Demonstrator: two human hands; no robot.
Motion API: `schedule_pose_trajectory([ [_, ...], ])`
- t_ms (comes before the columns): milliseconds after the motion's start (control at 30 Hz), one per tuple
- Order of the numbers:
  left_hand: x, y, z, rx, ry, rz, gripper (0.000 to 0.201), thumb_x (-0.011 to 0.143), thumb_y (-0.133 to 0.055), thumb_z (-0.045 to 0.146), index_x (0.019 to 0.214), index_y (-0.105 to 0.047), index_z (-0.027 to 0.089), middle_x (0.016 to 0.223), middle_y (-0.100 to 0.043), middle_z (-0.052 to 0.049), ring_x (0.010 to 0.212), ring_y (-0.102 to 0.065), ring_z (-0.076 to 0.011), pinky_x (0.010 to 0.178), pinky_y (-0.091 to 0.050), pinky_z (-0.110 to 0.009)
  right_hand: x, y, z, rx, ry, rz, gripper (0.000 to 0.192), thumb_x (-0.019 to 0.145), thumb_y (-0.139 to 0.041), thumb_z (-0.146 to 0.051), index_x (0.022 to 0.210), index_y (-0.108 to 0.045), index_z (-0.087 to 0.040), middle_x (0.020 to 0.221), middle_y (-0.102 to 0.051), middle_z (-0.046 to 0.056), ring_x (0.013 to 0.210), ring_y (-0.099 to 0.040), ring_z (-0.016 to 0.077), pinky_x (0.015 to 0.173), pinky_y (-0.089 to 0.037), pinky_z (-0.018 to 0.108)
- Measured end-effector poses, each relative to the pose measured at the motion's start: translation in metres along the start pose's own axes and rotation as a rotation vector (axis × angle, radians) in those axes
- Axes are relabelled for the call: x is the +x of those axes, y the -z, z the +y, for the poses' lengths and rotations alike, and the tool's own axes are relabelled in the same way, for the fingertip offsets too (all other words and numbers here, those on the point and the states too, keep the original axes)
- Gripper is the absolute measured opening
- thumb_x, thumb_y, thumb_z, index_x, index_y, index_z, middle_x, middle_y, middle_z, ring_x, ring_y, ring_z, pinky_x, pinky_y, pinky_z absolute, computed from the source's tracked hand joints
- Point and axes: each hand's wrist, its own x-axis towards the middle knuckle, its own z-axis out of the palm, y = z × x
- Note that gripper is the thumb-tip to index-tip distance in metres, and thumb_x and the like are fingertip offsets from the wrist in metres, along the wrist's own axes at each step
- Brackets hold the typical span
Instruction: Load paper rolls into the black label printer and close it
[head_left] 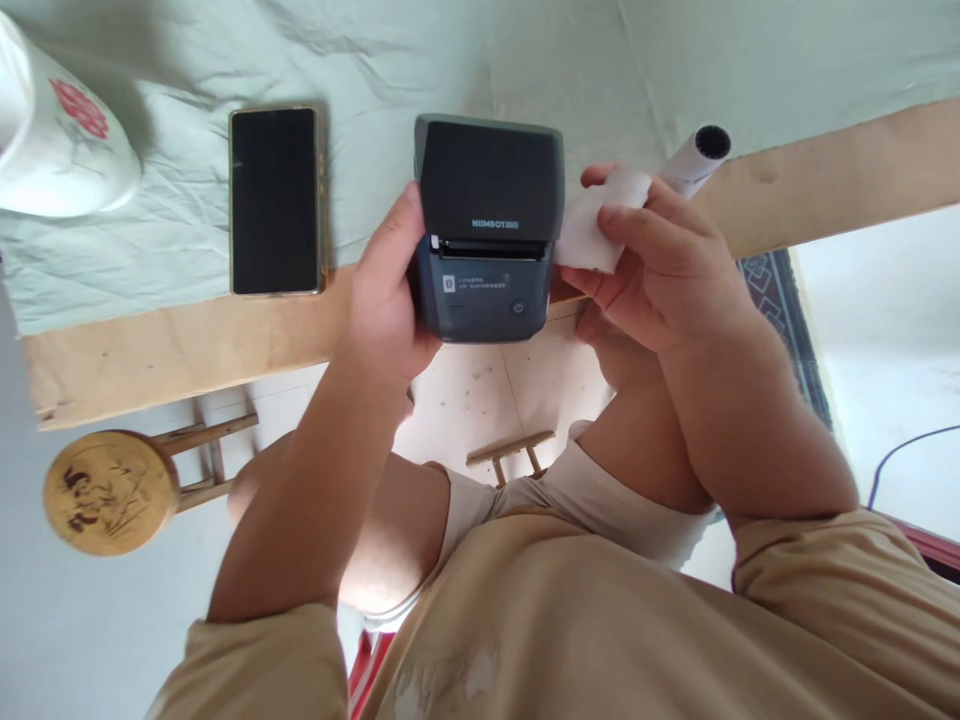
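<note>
A dark grey label printer (487, 230) is held over the near edge of the table, lid shut, its front panel with a power button facing me. My left hand (386, 295) grips its left side. My right hand (652, 265) is at the printer's right side and pinches a small white piece of paper or tissue (592, 230) against the printer's edge. A white paper roll (697, 158) with a dark core lies on the table just behind my right hand.
A black phone (275, 200) lies face up on the pale green cloth (187, 240), left of the printer. A white cup with a red flower (56, 140) stands at the far left. The wooden table edge (172, 350) runs across. A round wooden stool (109, 490) stands on the floor below.
</note>
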Motion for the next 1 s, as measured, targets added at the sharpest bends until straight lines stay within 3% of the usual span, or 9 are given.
schedule_pose_trajectory([
  [167,0.000,-0.002,0.002,-0.037,0.049,-0.037,0.033,0.095,-0.050,0.039,0.098,-0.075,0.018,0.106,-0.074,-0.003,0.107,-0.067,-0.0212,0.098,-0.057,-0.036,0.001,0.001,0.000,0.002,0.010,-0.032,0.042,0.074,-0.062,-0.028,0.114,-0.050,-0.032,0.095,-0.063,-0.005,0.078,-0.064,0.0075,0.066,-0.058,0.022],
  [300,0.000,-0.002,0.001,-0.033,0.044,-0.015,0.032,0.095,-0.049,0.039,0.096,-0.075,0.019,0.103,-0.074,-0.001,0.104,-0.068,-0.0179,0.098,-0.057,-0.033,-0.001,0.001,0.001,-0.016,-0.016,-0.019,0.036,0.077,-0.062,-0.038,0.110,-0.051,-0.028,0.105,-0.064,-0.001,0.091,-0.067,0.0107,0.069,-0.059,0.021],
  [367,0.000,-0.002,0.001,-0.022,0.048,0.016,0.031,0.094,-0.051,0.040,0.096,-0.075,0.021,0.101,-0.074,0.000,0.102,-0.069,-0.0157,0.097,-0.057,-0.030,-0.009,-0.001,0.000,-0.113,0.133,0.008,0.039,0.079,-0.064,-0.032,0.115,-0.051,-0.031,0.113,-0.062,-0.002,0.093,-0.067,0.0093,0.069,-0.059,0.020],
  [467,0.000,-0.003,0.002,0.013,0.066,0.051,0.028,0.090,-0.056,0.044,0.095,-0.075,0.023,0.101,-0.074,0.000,0.100,-0.069,-0.0169,0.093,-0.057,-0.029,-0.026,-0.006,-0.004,-0.458,0.540,0.015,0.048,0.083,-0.061,-0.022,0.126,-0.051,-0.041,0.138,-0.052,-0.008,0.099,-0.066,0.0084,0.084,-0.061,0.025],
  [567,0.002,-0.002,0.001,0.073,0.056,0.066,0.028,0.088,-0.056,0.048,0.093,-0.074,0.027,0.101,-0.073,-0.002,0.101,-0.069,-0.0227,0.083,-0.059,-0.034,-0.038,-0.009,-0.005,-0.908,0.891,-0.151,0.053,0.085,-0.059,-0.021,0.131,-0.052,-0.047,0.126,-0.060,-0.006,0.108,-0.063,0.0131,0.100,-0.057,0.033],
  [633,0.002,0.000,0.000,0.083,0.073,0.073,0.026,0.087,-0.058,0.049,0.091,-0.072,0.027,0.099,-0.073,-0.003,0.100,-0.069,-0.0238,0.079,-0.058,-0.036,-0.039,-0.011,-0.002,-1.065,0.951,-0.278,0.050,0.088,-0.054,-0.021,0.130,-0.054,-0.048,0.108,-0.064,-0.004,0.103,-0.062,0.0120,0.096,-0.057,0.032],
  [733,0.002,0.002,-0.002,0.065,0.089,0.095,0.027,0.089,-0.058,0.048,0.091,-0.069,0.024,0.101,-0.072,-0.004,0.097,-0.068,-0.0204,0.081,-0.056,-0.033,-0.036,-0.013,0.001,-1.061,0.913,-0.319,0.049,0.091,-0.048,-0.018,0.131,-0.052,-0.046,0.111,-0.065,-0.008,0.098,-0.064,0.0076,0.093,-0.057,0.027],
  [867,0.000,0.000,0.000,0.043,0.062,0.086,0.024,0.093,-0.057,0.041,0.092,-0.067,0.019,0.092,-0.068,-0.002,0.092,-0.065,-0.0136,0.085,-0.055,-0.026,-0.030,-0.019,-0.002,-1.154,1.036,-0.185,0.040,0.091,-0.056,-0.025,0.129,-0.051,-0.035,0.123,-0.066,-0.006,0.113,-0.065,0.0113,0.099,-0.057,0.026],
  [1000,-0.004,-0.009,0.005,0.074,0.075,0.057,0.020,0.095,-0.056,0.033,0.095,-0.068,0.017,0.087,-0.067,-0.001,0.092,-0.066,-0.0130,0.090,-0.054,-0.025,-0.018,-0.023,-0.008,-1.096,1.191,-0.053,0.030,0.090,-0.057,-0.023,0.120,-0.055,-0.023,0.118,-0.068,-0.002,0.110,-0.066,0.0101,0.094,-0.056,0.021],
])
